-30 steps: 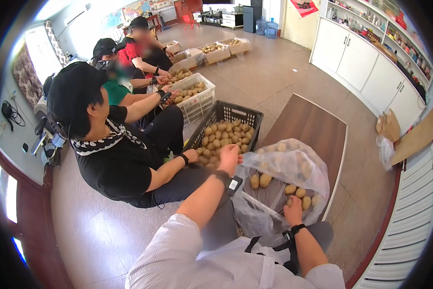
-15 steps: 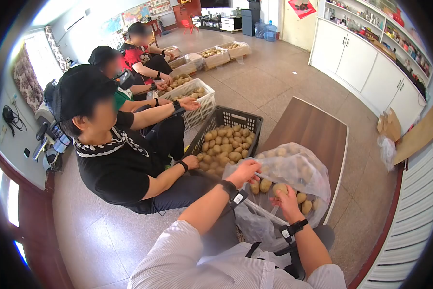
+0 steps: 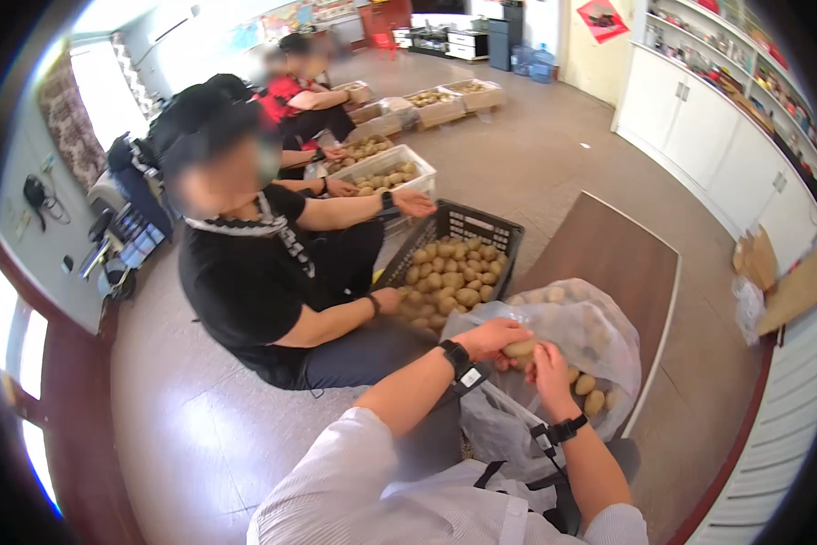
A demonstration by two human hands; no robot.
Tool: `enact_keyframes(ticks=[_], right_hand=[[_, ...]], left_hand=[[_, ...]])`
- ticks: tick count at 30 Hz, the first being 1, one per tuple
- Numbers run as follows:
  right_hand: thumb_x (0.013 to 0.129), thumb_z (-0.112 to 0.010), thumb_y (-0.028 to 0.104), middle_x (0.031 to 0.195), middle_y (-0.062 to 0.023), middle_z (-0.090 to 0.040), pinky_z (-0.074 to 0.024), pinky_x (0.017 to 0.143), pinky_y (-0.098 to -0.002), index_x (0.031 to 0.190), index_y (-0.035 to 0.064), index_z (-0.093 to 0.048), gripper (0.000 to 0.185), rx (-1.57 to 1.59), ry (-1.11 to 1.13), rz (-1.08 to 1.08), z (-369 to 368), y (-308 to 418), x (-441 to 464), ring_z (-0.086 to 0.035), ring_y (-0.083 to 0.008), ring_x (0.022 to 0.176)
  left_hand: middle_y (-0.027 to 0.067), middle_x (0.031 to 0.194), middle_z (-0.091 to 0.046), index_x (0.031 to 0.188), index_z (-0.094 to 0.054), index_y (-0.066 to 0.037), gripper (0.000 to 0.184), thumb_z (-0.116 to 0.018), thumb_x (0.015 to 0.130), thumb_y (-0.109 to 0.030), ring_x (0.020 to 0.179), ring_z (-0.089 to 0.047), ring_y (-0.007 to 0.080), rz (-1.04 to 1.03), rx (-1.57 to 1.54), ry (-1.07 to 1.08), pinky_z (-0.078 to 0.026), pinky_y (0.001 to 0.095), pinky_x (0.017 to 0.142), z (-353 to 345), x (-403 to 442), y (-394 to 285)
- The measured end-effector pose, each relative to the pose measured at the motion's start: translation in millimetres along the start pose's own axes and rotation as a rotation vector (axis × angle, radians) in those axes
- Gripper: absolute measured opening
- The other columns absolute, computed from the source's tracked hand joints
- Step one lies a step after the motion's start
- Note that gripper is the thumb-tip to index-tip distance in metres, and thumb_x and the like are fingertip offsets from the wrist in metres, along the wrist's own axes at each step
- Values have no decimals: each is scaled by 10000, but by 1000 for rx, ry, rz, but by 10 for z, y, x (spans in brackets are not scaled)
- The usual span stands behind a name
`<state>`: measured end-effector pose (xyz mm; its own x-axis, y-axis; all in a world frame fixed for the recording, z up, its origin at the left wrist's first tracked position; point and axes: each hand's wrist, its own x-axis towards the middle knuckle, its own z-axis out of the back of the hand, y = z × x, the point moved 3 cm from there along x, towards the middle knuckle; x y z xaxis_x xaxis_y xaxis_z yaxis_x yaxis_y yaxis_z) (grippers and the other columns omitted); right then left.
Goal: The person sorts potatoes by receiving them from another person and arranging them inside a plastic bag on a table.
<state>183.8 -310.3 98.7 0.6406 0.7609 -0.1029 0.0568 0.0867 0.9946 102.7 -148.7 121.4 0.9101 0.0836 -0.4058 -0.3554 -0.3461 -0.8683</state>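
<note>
My left grip (image 3: 488, 340) is closed over the left end of a potato (image 3: 518, 349), the fingers bent round it with little room to spare. My right grip (image 3: 551, 374) is drawn in at the other end, its fingertips against the skin, so both my hands have hold of the same potato. I have it up in front of me, over the left side of a container lined with clear plastic (image 3: 599, 327), which stands at the near end of a low brown counter (image 3: 599, 241). The plastic covers the container's far part; by its right edge, beyond my right wrist, loose potatoes (image 3: 594, 402) show uncovered. I wear a black strap on each wrist.

Off the counter's left edge is a black crate (image 3: 513, 238), with potatoes heaped towards its near end. A co-worker in a black top (image 3: 245, 295) sits along that crate's left side, one hand (image 3: 415, 202) held out, palm up, by its far left corner, the other (image 3: 389, 301) at its near left edge. Past the far edge stands a white crate (image 3: 424, 181) of more potatoes.
</note>
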Motion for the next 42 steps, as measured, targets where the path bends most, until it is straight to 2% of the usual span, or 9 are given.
enact_keyframes(ticks=[8,13,18,21,24,26,36,41,42], right_hand=[[963,-589,253,1070,-205,-664,-488,895,-429,1228,-8,-570,372,-605,-108,67,575,-793,-119,-637,-340,1007],[864,-642,219,1342,-272,-530,-298,1110,-519,1297,-15,-544,502,-1184,-361,156,1025,-857,-148,-420,-466,1291],[834,-647,248,1265,-267,-585,-378,1043,-523,1252,-21,-579,502,-1263,-463,157,1279,-876,-200,-507,-461,1198],[819,-643,264,1226,-269,-606,-422,984,-528,1211,-19,-605,485,-1191,-467,114,1406,-1026,-181,-543,-460,1148],[816,-653,290,1214,-263,-612,-449,947,-526,1196,-9,-610,485,-1164,-458,-3,1410,-1046,-196,-556,-453,1136],[821,-663,311,1204,-260,-615,-462,927,-526,1188,-4,-612,487,-1180,-473,-54,1349,-1049,-227,-565,-448,1128],[822,-736,262,1325,-189,-493,-404,996,-549,1358,43,-420,659,-1289,-388,-129,1081,-1133,-455,-503,-397,1218],[827,-743,231,1367,-138,-490,-368,1042,-547,1361,76,-433,637,-1288,-427,-117,962,-976,-560,-479,-368,1252],[830,-740,220,1382,-128,-481,-364,1045,-552,1380,99,-425,645,-1273,-440,-128,929,-947,-619,-475,-369,1257]], left_hand=[[79,995,-640,1172,-549,-64,310,-522,1020,-333,658,-647,205,-173,-493,-409,-506,290,506,644,44,123],[120,997,-630,1205,-548,-60,325,-502,1021,-324,704,-638,240,-271,-587,-606,-551,363,554,1153,85,354],[145,1014,-617,1231,-549,-64,294,-486,1014,-253,720,-625,279,-298,-679,-716,-568,418,597,1479,103,548],[142,1010,-606,1203,-560,-61,272,-506,994,-227,710,-607,287,-799,780,-730,-567,425,604,1999,259,967],[136,988,-592,1166,-568,-47,261,-544,958,-202,707,-596,277,-701,672,-724,-566,421,620,2007,339,952],[136,970,-587,1153,-564,-28,263,-560,938,-179,699,-595,276,-345,-653,-812,-565,420,629,1579,61,662],[128,921,-603,1012,-651,32,201,-630,846,-80,778,-603,258,-352,-615,-901,-557,377,655,1484,-77,533],[117,973,-648,1013,-672,5,225,-697,856,-154,900,-647,273,-730,621,-890,-552,415,718,2570,631,1379],[124,986,-641,1038,-654,3,236,-682,868,-157,896,-645,273,-595,99,-876,-553,414,716,2415,504,1270]])
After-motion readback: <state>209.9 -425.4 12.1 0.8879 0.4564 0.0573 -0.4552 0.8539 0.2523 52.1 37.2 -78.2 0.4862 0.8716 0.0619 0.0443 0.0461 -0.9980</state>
